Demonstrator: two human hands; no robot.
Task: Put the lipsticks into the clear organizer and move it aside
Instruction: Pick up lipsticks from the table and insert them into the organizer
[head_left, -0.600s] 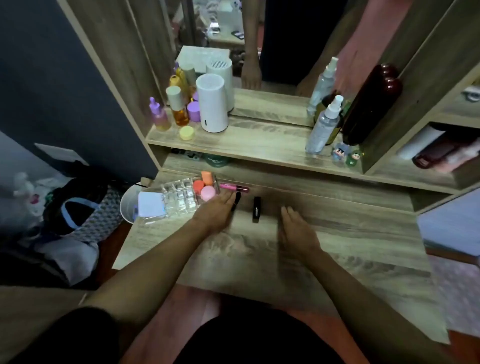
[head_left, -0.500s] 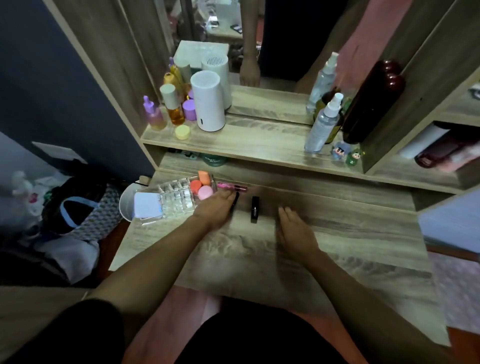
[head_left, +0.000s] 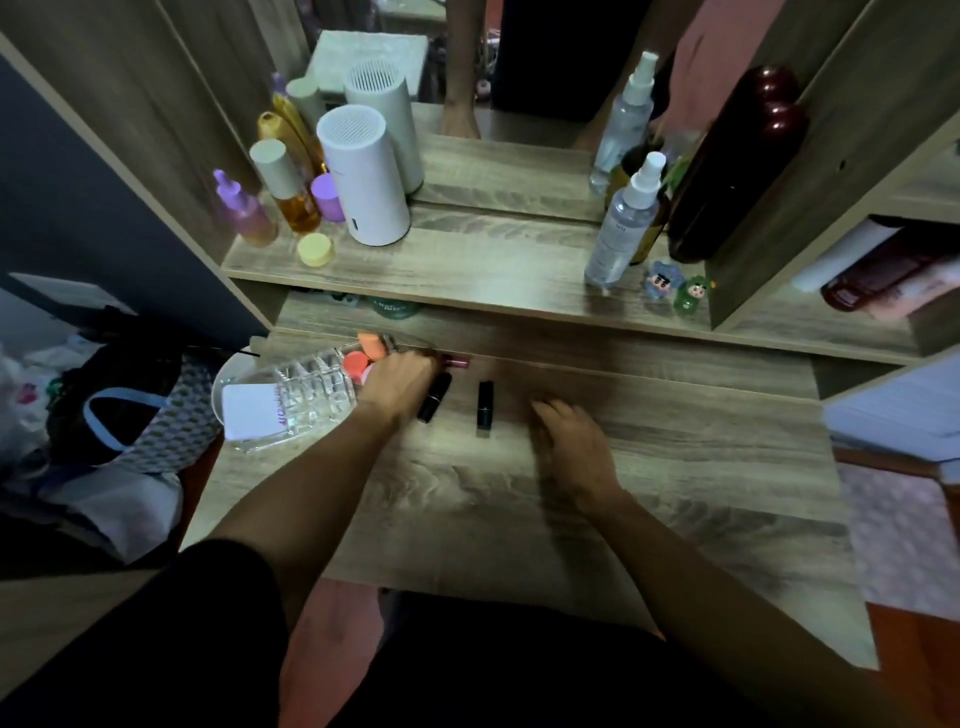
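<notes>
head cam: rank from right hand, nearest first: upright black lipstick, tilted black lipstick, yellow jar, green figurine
From the right hand:
1. Upright black lipstick, just to its left on the desk.
2. Tilted black lipstick, further left, by the left hand.
3. Green figurine, shelf, right.
4. Yellow jar, shelf, far left.

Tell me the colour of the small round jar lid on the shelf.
Pale yellow jar lid, clearest in the head view.

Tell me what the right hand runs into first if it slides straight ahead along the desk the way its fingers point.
Probably nothing on the desktop: the right hand points toward bare wood right of the black lipstick, so it likely meets the back ledge first.
</notes>
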